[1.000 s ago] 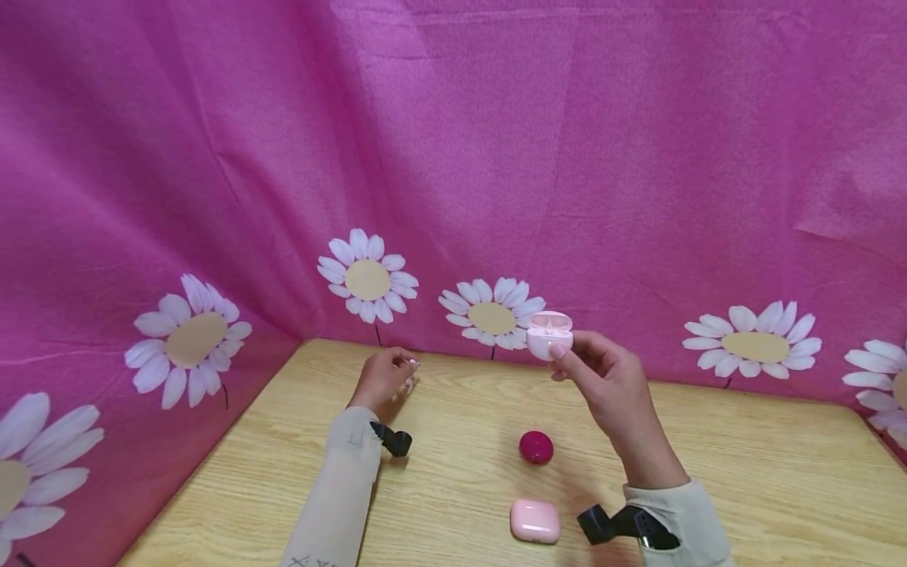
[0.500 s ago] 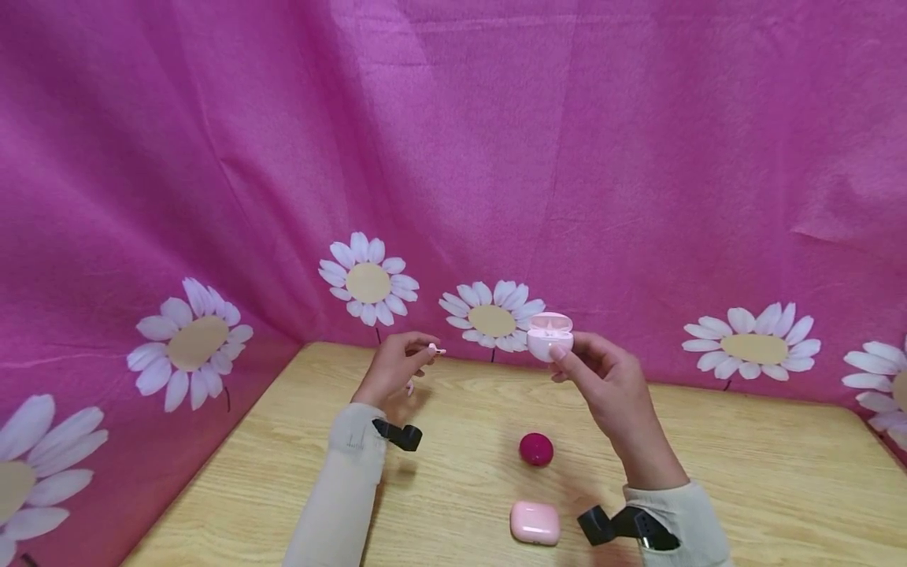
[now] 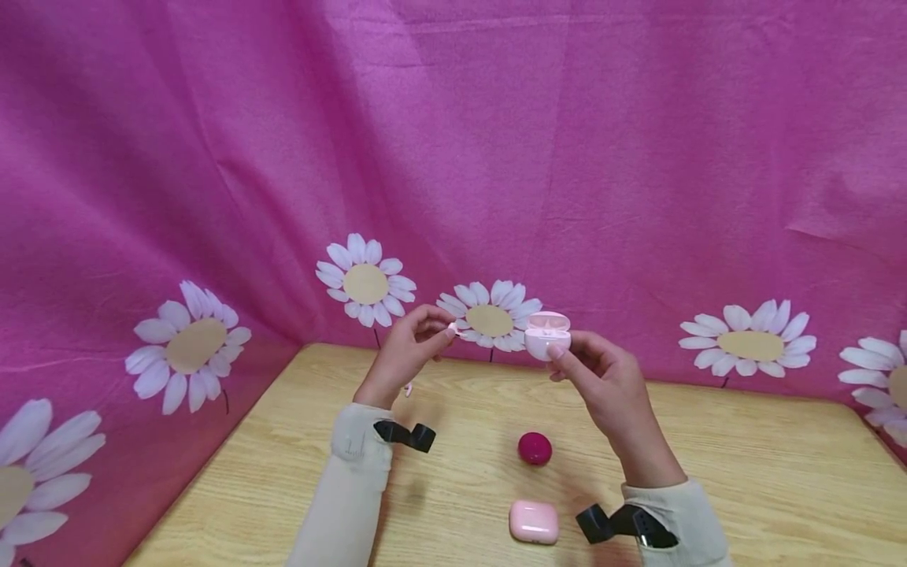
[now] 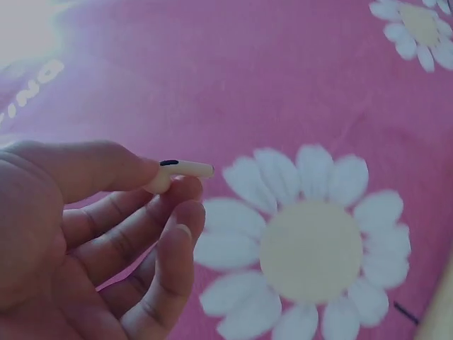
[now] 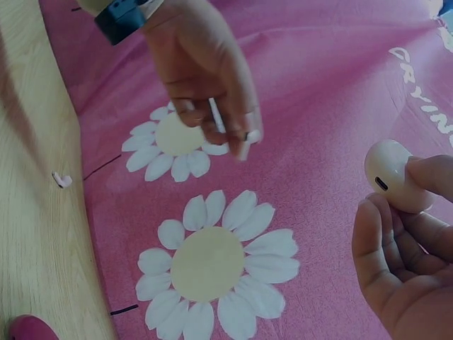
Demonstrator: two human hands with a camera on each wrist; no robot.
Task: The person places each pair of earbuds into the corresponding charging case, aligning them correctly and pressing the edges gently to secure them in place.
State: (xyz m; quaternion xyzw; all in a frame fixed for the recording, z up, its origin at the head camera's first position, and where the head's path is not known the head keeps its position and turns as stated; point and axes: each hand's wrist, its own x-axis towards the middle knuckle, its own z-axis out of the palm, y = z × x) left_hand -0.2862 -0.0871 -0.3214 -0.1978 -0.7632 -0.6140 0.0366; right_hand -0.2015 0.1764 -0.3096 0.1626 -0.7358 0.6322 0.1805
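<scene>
My left hand (image 3: pixel 405 352) is raised above the back of the table and pinches a pale earbud (image 4: pixel 185 168) between thumb and fingertips, its stem sticking out past them. To its right my right hand (image 3: pixel 611 386) holds up a light pink earbud case (image 3: pixel 547 344) with its lid flipped up. In the right wrist view the underside of that case (image 5: pixel 389 173), with a dark charging port, faces the camera between thumb and fingers. A second earbud (image 5: pixel 62 180) lies on the table near its back edge, below the left hand.
A round magenta case (image 3: pixel 534 448) rests on the wooden table (image 3: pixel 453 504) between the forearms. Nearer the front lies a closed pink earbud case (image 3: pixel 534 522). Behind the table hangs a magenta cloth (image 3: pixel 638 157) printed with daisies.
The left hand has risen from the table and moved right toward the open case, carrying an earbud. The right hand and its case have stayed almost still.
</scene>
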